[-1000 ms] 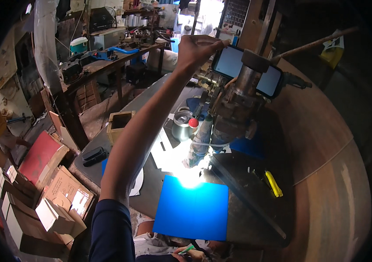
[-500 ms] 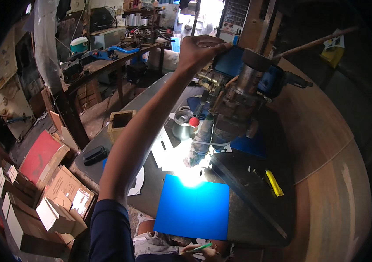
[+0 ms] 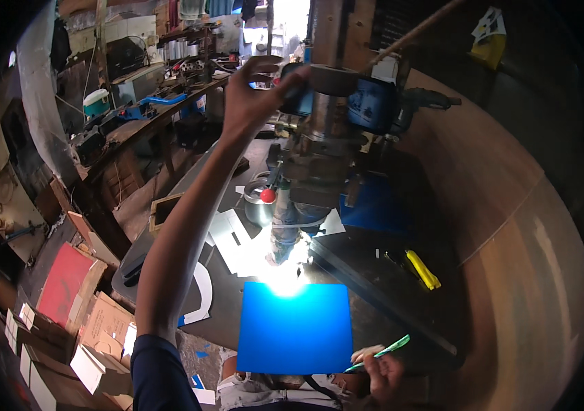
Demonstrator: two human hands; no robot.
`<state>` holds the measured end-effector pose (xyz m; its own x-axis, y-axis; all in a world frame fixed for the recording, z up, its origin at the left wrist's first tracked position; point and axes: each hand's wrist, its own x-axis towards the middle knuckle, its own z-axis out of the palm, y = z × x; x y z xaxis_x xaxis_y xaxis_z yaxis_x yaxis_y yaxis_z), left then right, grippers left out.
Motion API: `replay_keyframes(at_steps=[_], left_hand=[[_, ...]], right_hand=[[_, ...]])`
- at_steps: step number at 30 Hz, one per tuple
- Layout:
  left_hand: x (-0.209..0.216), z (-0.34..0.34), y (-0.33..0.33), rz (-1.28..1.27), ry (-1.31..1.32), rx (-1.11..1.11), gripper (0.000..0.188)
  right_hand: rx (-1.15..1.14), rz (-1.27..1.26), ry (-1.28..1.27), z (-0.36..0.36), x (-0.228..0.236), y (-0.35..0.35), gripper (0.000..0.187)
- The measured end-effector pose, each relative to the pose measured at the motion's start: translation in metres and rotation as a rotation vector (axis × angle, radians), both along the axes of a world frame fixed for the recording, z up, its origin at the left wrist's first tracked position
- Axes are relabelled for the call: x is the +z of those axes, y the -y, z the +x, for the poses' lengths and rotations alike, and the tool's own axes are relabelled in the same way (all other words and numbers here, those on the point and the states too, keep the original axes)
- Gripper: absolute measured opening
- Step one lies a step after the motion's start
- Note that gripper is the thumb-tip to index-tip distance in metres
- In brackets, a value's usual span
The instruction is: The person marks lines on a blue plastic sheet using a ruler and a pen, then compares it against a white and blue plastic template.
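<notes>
My left hand (image 3: 247, 103) is raised beside the upright machine (image 3: 319, 151), its fingers apart and the thumb near a dark round collar on the column. Nothing shows in its grasp. At the lower right, my right hand (image 3: 381, 373) is closed around a slim green-and-white pen-like stick (image 3: 393, 344), just off the corner of a blue sheet (image 3: 295, 329). That square sheet lies at the table's near edge. A glaring light at the machine's lower end whitens its far edge. Whether the thumb touches the machine, I cannot tell.
On the dark table (image 3: 402, 308) lie a long metal straightedge (image 3: 381, 294), a yellow utility knife (image 3: 422, 270), white cut pieces (image 3: 227, 236) and another blue sheet (image 3: 374, 202). A metal pot (image 3: 258, 205) stands behind. Cardboard boxes (image 3: 103, 335) crowd the left; a curved wooden panel (image 3: 518, 274) borders the right.
My left hand has opened from a pinch at the blue part atop the machine. My right hand has come out from the sheet's lower edge to its right corner, with the stick. The view has shifted.
</notes>
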<state>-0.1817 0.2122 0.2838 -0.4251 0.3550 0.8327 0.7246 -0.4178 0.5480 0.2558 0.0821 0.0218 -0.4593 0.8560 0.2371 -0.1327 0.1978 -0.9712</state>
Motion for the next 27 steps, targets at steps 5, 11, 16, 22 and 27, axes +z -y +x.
replay_keyframes(at_steps=[5, 11, 16, 22, 27], left_hand=[[-0.009, 0.036, 0.057, 0.169, 0.152, -0.072, 0.049], [-0.072, 0.098, 0.133, 0.193, 0.189, -0.024, 0.034], [-0.192, 0.116, 0.189, -0.137, 0.325, 0.091, 0.029], [-0.294, 0.115, 0.230, -0.458, 0.539, 0.098, 0.028], [-0.297, 0.123, 0.224, -0.399, 0.557, 0.044, 0.025]], right_hand=[[-0.093, 0.387, 0.246, -0.001, 0.072, -0.040, 0.023], [-0.184, 0.769, 0.160, -0.023, 0.145, -0.119, 0.039], [-0.212, 1.374, 0.274, -0.095, 0.233, -0.167, 0.059], [-0.147, 1.459, 0.288, -0.146, 0.251, -0.202, 0.078], [-0.041, 1.437, 0.344, -0.162, 0.253, -0.222, 0.095]])
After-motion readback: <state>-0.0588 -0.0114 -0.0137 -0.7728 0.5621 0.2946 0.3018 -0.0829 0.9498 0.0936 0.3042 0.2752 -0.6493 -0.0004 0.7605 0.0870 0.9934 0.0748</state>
